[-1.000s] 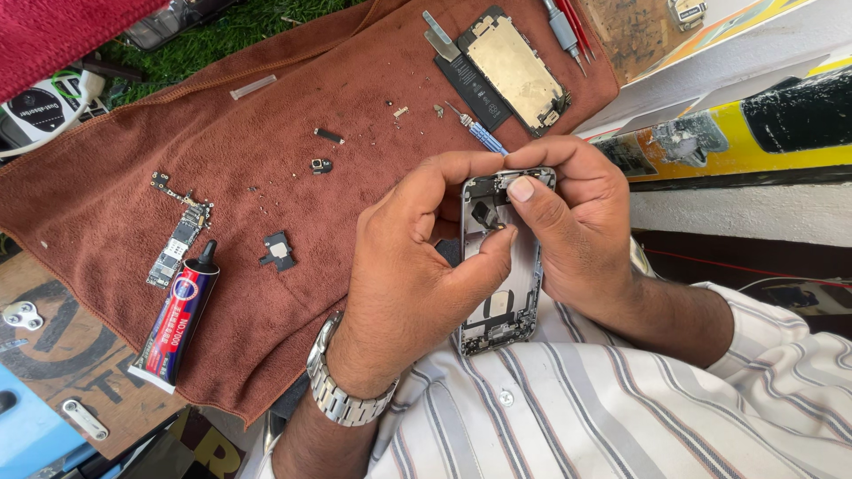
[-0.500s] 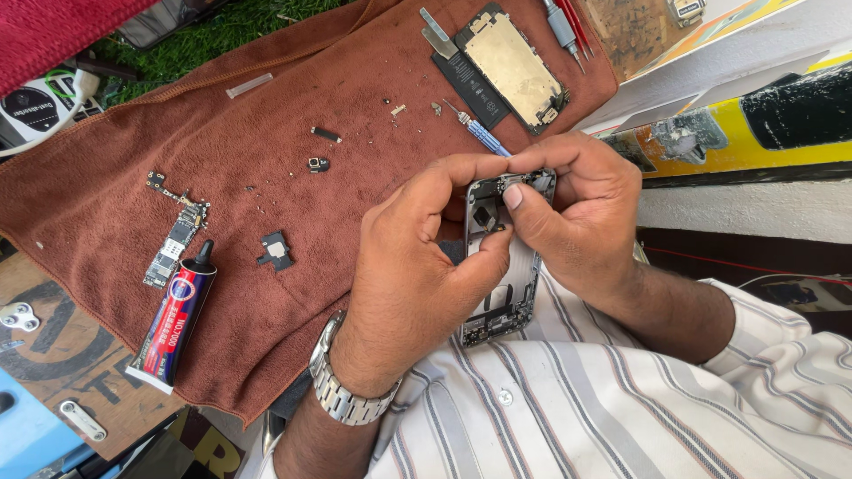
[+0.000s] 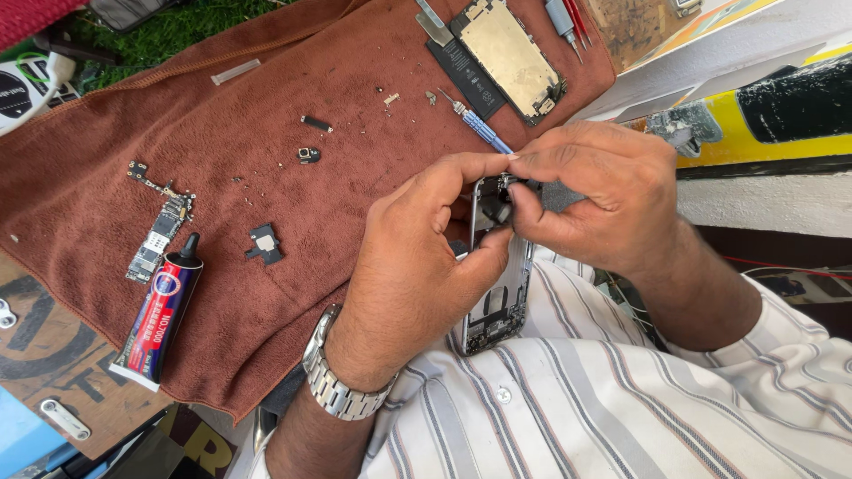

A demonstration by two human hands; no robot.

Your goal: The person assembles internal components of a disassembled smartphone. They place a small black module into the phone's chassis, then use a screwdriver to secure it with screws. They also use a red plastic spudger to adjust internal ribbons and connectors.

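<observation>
Head view, looking down over a striped shirt. The left hand (image 3: 417, 266), a metal watch (image 3: 337, 386) on its wrist, is closed around an opened phone housing (image 3: 499, 297) — thumb on the near edge, fingers curled over the top end — so the frame stands roughly upright, btwn the two hands, its lower end just above the shirt. The right hand (image 3: 603, 200) is pinched shut at the housing's upper end, thumb and forefinger meeting on a small dark part there; whether that part is free or fixed to the frame cannot be told. Behind the hands lies a brown cloth (image 3: 222, 177) w/ loose parts: a logic board (image 3: 160, 235) at left, a glue tube (image 3: 160, 315) with black nozzle just below it, a small black square part (image 3: 264, 244) near centre, a tiny ring-shaped part (image 3: 308, 154) above that. At the cloth's far edge — a screen assembly w/ metal back plate (image 3: 510, 58), and a blue-handled screwdriver (image 3: 477, 124) lying just beyond the person's fingertips, apart from them.
</observation>
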